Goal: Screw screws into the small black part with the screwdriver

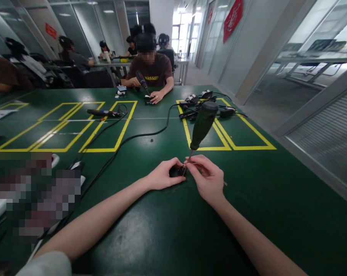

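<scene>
A screwdriver [203, 124] with a thick dark handle stands tip down, leaning slightly right. Its thin shaft passes by the fingertips of my right hand [209, 178], which are pinched together at it. A thin wire seems to run behind these fingers, its end poking out beyond the hand. My left hand [163, 175] curls thumb and fingers around a small dark part [181, 171] on the green table [150, 226]. The screwdriver's tip meets this part or lies right beside it; fingers hide the exact contact.
Black cables and connectors [202, 105] lie piled at the far right. A black cable [139, 135] crosses the table toward the left, near a corded power screwdriver [103, 112]. Opposite, a co-worker [152, 69] holds a power driver over a small dark device. Blurred-out objects lie at left.
</scene>
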A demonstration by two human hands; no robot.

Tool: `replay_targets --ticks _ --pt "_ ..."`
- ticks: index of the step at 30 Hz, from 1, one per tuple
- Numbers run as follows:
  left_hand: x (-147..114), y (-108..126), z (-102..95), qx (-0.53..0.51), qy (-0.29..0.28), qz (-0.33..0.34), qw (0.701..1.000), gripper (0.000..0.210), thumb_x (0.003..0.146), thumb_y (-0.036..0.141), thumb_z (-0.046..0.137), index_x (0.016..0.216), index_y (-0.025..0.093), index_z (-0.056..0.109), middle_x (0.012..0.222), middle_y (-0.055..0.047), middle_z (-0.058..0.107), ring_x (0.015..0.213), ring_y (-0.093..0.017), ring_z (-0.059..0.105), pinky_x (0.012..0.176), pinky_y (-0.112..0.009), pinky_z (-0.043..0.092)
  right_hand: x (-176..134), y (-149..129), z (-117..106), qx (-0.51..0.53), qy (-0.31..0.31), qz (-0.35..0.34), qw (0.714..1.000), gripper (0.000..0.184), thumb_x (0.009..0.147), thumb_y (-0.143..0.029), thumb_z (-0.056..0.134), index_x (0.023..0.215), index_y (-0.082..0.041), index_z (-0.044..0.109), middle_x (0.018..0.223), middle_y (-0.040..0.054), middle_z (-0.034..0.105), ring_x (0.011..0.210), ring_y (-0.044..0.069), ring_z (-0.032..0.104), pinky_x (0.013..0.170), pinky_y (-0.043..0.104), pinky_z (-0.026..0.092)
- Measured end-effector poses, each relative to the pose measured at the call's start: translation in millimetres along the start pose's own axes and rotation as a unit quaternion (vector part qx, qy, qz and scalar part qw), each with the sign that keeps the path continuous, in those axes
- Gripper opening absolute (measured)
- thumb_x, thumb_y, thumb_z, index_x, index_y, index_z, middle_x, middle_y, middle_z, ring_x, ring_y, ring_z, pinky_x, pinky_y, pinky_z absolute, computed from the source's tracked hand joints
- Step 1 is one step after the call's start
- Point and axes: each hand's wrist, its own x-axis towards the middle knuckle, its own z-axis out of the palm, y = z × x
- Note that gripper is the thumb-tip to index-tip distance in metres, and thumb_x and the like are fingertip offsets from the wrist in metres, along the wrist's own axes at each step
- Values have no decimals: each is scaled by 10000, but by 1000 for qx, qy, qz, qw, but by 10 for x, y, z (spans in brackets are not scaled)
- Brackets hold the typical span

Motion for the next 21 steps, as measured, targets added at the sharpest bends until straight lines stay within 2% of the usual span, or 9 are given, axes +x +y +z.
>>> replay_targets --ticks 7,13,21 --pt "2 16 0 -8 1 2 1000 263 841 345 761 986 189 606 955 -24 703 869 -195 656 823 -318 510 6 -13 -40 -22 -18 -17 999 165 936 -144 668 992 -230 797 931 54 799 819 176 778 749 306 678" --pt "-3 18 -2 4 2 7 1000 248 853 356 752 968 190 607 933 -16 694 859 -195 654 811 -318 509 14 -18 -15 -34 -16 -24 999 107 878 -135 755 928 -225 783 881 42 788 784 174 767 730 299 683" --pt "-6 -3 -12 10 -2 15 1000 264 863 344 752 1034 193 620 1016 -39 720 914 -211 674 859 -339 537 34 -76 -6 -63 -33 -55 996 160 942 -119 662 972 -223 780 899 50 780 795 177 759 727 309 664"
